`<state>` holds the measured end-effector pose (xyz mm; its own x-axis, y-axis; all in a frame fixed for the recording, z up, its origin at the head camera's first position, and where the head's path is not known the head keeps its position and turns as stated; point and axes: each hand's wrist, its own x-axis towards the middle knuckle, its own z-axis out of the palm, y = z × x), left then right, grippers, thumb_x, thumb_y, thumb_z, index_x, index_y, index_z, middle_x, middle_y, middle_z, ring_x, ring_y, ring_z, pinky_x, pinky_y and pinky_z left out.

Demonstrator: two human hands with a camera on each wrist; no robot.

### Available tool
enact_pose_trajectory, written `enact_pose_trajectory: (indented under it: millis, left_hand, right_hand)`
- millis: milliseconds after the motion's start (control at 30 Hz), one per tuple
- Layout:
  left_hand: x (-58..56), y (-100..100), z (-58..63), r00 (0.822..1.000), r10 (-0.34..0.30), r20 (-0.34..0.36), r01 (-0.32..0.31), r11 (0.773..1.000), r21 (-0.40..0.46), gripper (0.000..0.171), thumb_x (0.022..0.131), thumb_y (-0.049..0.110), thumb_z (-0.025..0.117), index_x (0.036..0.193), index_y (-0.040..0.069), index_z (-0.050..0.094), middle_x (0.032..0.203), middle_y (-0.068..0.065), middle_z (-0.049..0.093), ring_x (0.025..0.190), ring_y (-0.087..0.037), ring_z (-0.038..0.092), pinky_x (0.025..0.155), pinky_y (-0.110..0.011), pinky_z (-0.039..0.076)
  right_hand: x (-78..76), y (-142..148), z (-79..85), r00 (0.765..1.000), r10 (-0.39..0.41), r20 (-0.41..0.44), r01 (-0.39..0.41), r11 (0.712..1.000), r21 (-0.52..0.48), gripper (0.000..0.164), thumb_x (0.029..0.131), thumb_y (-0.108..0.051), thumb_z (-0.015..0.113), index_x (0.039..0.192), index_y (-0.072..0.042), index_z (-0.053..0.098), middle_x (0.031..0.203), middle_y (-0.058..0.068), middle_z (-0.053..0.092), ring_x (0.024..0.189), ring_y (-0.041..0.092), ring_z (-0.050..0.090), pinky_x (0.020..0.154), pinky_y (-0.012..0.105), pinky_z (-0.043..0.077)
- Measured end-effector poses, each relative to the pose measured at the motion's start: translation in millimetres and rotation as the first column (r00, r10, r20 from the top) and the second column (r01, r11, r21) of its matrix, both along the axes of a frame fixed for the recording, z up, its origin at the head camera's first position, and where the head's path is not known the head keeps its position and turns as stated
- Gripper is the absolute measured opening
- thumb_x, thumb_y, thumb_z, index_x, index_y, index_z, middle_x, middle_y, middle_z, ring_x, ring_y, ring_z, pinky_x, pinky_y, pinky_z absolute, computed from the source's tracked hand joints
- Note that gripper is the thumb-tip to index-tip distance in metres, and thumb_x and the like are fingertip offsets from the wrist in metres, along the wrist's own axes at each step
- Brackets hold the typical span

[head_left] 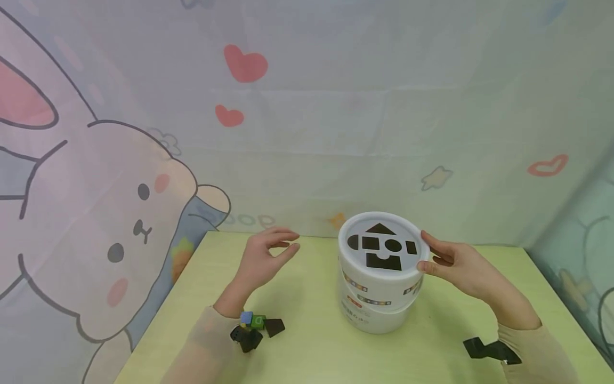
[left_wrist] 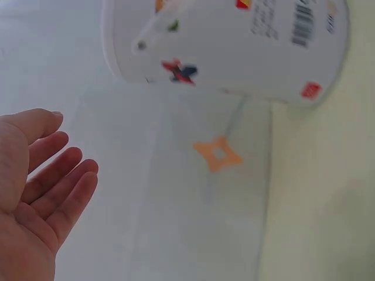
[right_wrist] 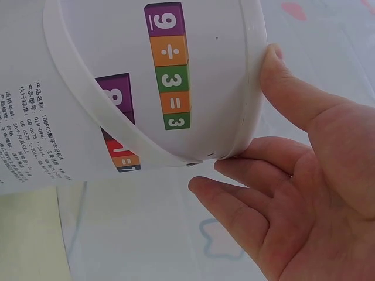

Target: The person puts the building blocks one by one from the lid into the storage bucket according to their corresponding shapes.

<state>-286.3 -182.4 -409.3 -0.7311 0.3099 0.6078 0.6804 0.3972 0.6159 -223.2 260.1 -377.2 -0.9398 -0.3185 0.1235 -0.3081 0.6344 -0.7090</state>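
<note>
A white bucket [head_left: 379, 290] stands on the table, its white lid [head_left: 382, 244] on top with several dark shape cut-outs, including a triangle, a square and a circle. At the lid's right rim, my right hand [head_left: 458, 266] holds the edge between thumb and fingers. Close up, the right wrist view has the thumb of that hand [right_wrist: 316, 175] against the bucket's rim [right_wrist: 255, 76], fingertips just below. My left hand [head_left: 265, 258] hovers left of the bucket, apart from it, fingers relaxed. Nothing lies in this hand [left_wrist: 35, 193] in the left wrist view; the bucket [left_wrist: 228, 52] is beyond it.
Small blue and green blocks [head_left: 258, 321] show beside the left wrist, near black pieces [head_left: 247, 337]. Another black piece [head_left: 491, 350] sits at the right wrist. Behind the yellow-green table [head_left: 307, 352] hangs a cloth [head_left: 336, 133] printed with a rabbit and hearts.
</note>
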Motion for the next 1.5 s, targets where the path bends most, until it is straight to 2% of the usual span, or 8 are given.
enact_pose_trajectory:
  millis: [100, 267, 533, 767, 933, 1100, 1400, 1500]
  left_hand:
    - [-0.5, -21.1, -13.4, 0.996, 0.044, 0.072, -0.043, 0.999, -0.013, 0.019, 0.097, 0.014, 0.082, 0.116, 0.009, 0.083, 0.12, -0.006, 0.076, 0.105, -0.024, 0.075, 0.09, -0.041, 0.064]
    - [-0.3, -49.2, -35.5, 0.977, 0.107, 0.183, -0.107, 0.994, -0.011, 0.02, 0.098, 0.015, 0.082, 0.118, 0.01, 0.082, 0.118, -0.007, 0.077, 0.103, -0.023, 0.075, 0.09, -0.045, 0.064]
    - [4.5, -79.3, -58.1, 0.958, 0.174, 0.228, -0.17, 0.985, -0.035, 0.022, 0.097, 0.013, 0.082, 0.119, 0.01, 0.082, 0.116, -0.006, 0.077, 0.103, -0.022, 0.075, 0.087, -0.03, 0.063]
    - [2.6, -100.9, -74.9, 0.932, 0.224, 0.284, -0.204, 0.974, -0.098, 0.03, 0.094, 0.009, 0.085, 0.123, 0.005, 0.079, 0.121, -0.012, 0.076, 0.107, -0.033, 0.074, 0.089, -0.036, 0.064]
    - [-1.9, -117.0, -86.6, 0.891, 0.284, 0.354, -0.241, 0.957, -0.161, 0.035, 0.095, 0.01, 0.084, 0.128, 0.001, 0.076, 0.125, -0.017, 0.075, 0.112, -0.037, 0.072, 0.092, -0.045, 0.063]
    - [-6.8, -130.3, -94.1, 0.845, 0.357, 0.399, -0.28, 0.93, -0.238, 0.037, 0.098, 0.015, 0.08, 0.13, -0.002, 0.075, 0.12, -0.017, 0.077, 0.108, -0.036, 0.073, 0.089, -0.047, 0.062]
    - [-13.5, -134.0, -100.3, 0.783, 0.4, 0.476, -0.289, 0.912, -0.291, 0.033, 0.098, 0.014, 0.08, 0.124, -0.005, 0.076, 0.11, -0.015, 0.076, 0.099, -0.032, 0.072, 0.072, -0.034, 0.062]
    - [-15.9, -130.9, -98.6, 0.774, 0.4, 0.491, -0.274, 0.91, -0.31, 0.034, 0.098, 0.017, 0.08, 0.124, -0.005, 0.076, 0.108, -0.013, 0.075, 0.096, -0.029, 0.071, 0.071, -0.033, 0.061]
  right_hand:
    - [1.5, 0.8, 0.2, 1.0, -0.003, -0.001, 0.003, 1.0, 0.005, 0.082, 0.105, -0.037, 0.072, 0.165, 0.001, 0.032, 0.165, 0.026, 0.037, 0.138, 0.047, 0.054, 0.104, 0.056, 0.053]
    - [3.7, 1.1, 0.7, 1.0, -0.003, -0.006, 0.003, 1.0, -0.001, 0.081, 0.105, -0.036, 0.072, 0.165, 0.001, 0.032, 0.164, 0.027, 0.037, 0.137, 0.047, 0.055, 0.104, 0.055, 0.053]
    - [1.1, -0.3, 0.5, 1.0, 0.014, 0.004, -0.014, 1.0, -0.019, 0.08, 0.105, -0.033, 0.072, 0.165, 0.001, 0.032, 0.165, 0.026, 0.036, 0.139, 0.044, 0.055, 0.105, 0.053, 0.053]
    - [0.4, -3.3, 2.0, 1.0, 0.014, 0.001, -0.014, 1.0, -0.01, 0.079, 0.105, -0.031, 0.073, 0.165, 0.001, 0.032, 0.164, 0.027, 0.037, 0.138, 0.045, 0.055, 0.104, 0.053, 0.054]
    - [0.5, -3.2, 2.1, 1.0, 0.012, 0.0, -0.012, 1.0, -0.003, 0.079, 0.105, -0.031, 0.072, 0.165, 0.002, 0.032, 0.164, 0.026, 0.037, 0.137, 0.046, 0.056, 0.104, 0.053, 0.054]
    - [1.2, -2.4, 2.8, 1.0, 0.008, -0.001, -0.008, 1.0, 0.006, 0.079, 0.105, -0.032, 0.072, 0.165, 0.002, 0.032, 0.164, 0.026, 0.037, 0.137, 0.046, 0.056, 0.104, 0.052, 0.054]
    - [3.4, -1.6, 4.6, 1.0, 0.008, 0.003, -0.008, 1.0, -0.003, 0.079, 0.106, -0.032, 0.072, 0.165, 0.002, 0.032, 0.164, 0.027, 0.036, 0.137, 0.046, 0.056, 0.105, 0.055, 0.052]
    - [4.1, -1.8, 5.7, 1.0, 0.003, 0.006, -0.003, 1.0, 0.0, 0.08, 0.105, -0.033, 0.072, 0.165, 0.002, 0.032, 0.164, 0.026, 0.037, 0.137, 0.046, 0.056, 0.105, 0.055, 0.052]
